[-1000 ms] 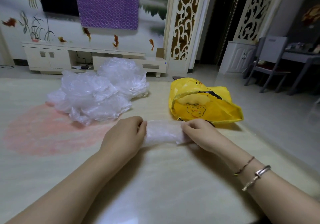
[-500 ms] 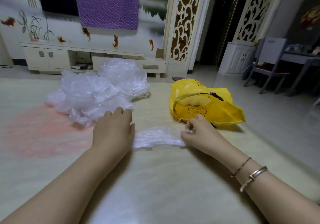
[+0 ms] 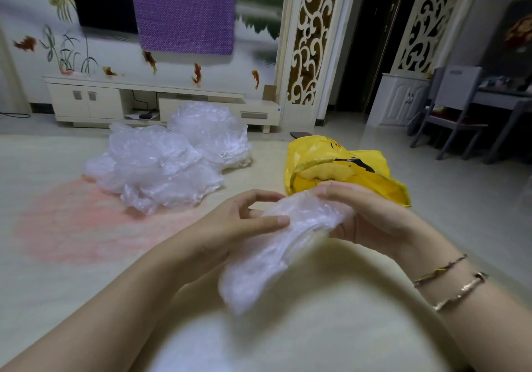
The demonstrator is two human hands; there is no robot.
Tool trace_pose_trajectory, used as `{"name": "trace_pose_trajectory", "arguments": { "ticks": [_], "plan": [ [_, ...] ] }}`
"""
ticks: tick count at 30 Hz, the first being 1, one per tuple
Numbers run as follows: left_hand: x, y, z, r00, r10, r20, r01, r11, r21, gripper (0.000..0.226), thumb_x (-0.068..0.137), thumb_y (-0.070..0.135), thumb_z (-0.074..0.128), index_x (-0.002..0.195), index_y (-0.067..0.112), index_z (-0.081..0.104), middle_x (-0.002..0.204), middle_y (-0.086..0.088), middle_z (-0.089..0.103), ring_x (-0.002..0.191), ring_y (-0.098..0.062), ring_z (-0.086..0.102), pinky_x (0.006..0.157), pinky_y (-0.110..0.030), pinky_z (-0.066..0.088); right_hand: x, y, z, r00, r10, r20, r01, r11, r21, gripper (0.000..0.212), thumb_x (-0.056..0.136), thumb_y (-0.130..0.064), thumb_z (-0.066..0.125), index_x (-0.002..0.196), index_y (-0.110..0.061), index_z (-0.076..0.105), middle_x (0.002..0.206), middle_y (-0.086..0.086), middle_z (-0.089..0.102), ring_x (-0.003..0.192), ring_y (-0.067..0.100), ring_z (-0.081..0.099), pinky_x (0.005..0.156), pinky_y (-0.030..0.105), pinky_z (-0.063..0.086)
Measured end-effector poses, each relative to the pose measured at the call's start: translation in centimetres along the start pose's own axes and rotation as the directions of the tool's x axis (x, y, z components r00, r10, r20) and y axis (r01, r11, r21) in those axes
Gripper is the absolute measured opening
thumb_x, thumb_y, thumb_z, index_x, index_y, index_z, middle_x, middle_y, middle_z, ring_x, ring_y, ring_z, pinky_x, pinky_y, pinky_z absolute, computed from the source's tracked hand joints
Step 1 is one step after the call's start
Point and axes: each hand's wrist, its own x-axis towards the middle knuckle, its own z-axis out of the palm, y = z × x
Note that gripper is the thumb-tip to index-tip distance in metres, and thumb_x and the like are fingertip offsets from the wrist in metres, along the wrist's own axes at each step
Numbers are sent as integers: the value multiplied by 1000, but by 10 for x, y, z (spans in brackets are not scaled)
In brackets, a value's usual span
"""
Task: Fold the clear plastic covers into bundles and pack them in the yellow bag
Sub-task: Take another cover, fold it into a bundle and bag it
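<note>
Both hands grip a blurred plastic bundle (image 3: 276, 245), fingertips hidden.

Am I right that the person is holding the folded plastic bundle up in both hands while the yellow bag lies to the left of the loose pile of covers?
Not quite: the head view shows the yellow bag to the right of the loose pile of covers. The rest holds: the left hand and right hand both grip the folded plastic bundle.
</note>
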Motion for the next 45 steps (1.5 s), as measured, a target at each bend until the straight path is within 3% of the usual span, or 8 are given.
{"name": "trace_pose_trajectory", "arguments": {
  "ticks": [4, 7, 11, 15, 25, 31, 37, 45],
  "plan": [
    [6, 7, -5, 966, -32, -255, 42, 999, 35, 51, 72, 20, 82, 118, 16, 61, 90, -10, 73, 65, -6, 69, 54, -13, 50, 8, 6, -1, 989, -95, -112, 117, 971, 207, 33, 89, -16, 59, 120, -5, 56, 110, 16, 65, 86, 26, 67, 68, 35, 59],
    [9, 2, -5, 889, -55, -454, 46, 998, -31, 36, 85, 11, 70, 119, 13, 56, 84, 1, 66, 53, -1, 64, 48, -12, 47, 12, 16, 5, 917, -324, -234, 243, 917, -317, 37, 91, -12, 62, 124, -16, 46, 134, 8, 52, 119, 19, 55, 96, 39, 51],
    [8, -10, 0, 841, -120, -528, 10, 978, -207, 44, 88, 4, 63, 128, 11, 47, 99, -14, 66, 66, -20, 65, 49, -23, 51, 6, 38, 8, 792, -539, 286, 390, 87, -917, 77, 80, -35, 66, 145, -29, 26, 156, -11, 18, 145, 7, 15, 115, 30, 20],
    [8, -12, 7, 884, -145, -445, 53, 976, -213, 54, 89, -2, 58, 135, 12, 35, 108, -16, 63, 73, -22, 65, 51, -26, 52, 6, 45, 20, 737, -537, 412, 455, -57, -889, 48, 78, -26, 66, 123, -27, 48, 149, -9, 32, 140, 10, 25, 110, 26, 24],
    [3, -14, -6, 837, 317, -446, 19, 797, 603, 48, 80, 11, 65, 121, 26, 45, 99, 8, 55, 80, -11, 50, 64, -20, 41, 3, 42, 18, 826, -434, 360, 463, 157, -872, 24, 71, -13, 60, 93, -19, 65, 87, -8, 63, 83, 4, 52, 72, 16, 40],
    [4, -12, 1, 951, 44, -306, 85, 914, 396, 11, 95, 17, 50, 104, 18, 56, 66, 12, 71, 68, -24, 55, 67, -30, 45, 6, 41, 19, 906, -348, 241, 384, 435, -814, 21, 84, -36, 57, 85, -18, 67, 84, -10, 66, 86, 6, 60, 78, 26, 47],
    [5, -10, 5, 938, -52, -344, 197, 894, 403, 50, 89, 61, 44, 118, 20, 51, 92, 3, 65, 80, -11, 59, 68, -20, 42, 28, 47, 23, 918, -395, -24, 221, 562, -797, 32, 92, -31, 61, 71, -6, 64, 60, 3, 51, 55, 2, 38, 51, 21, 29],
    [10, -23, 4, 930, 2, -367, 178, 872, 456, 45, 85, 14, 63, 126, 18, 45, 81, -4, 69, 61, -12, 55, 44, -12, 38, 43, 47, 28, 889, -410, -205, 177, 718, -673, 31, 78, -6, 70, 75, -19, 42, 66, -5, 47, 58, 10, 39, 58, 26, 33]
  ]
}}
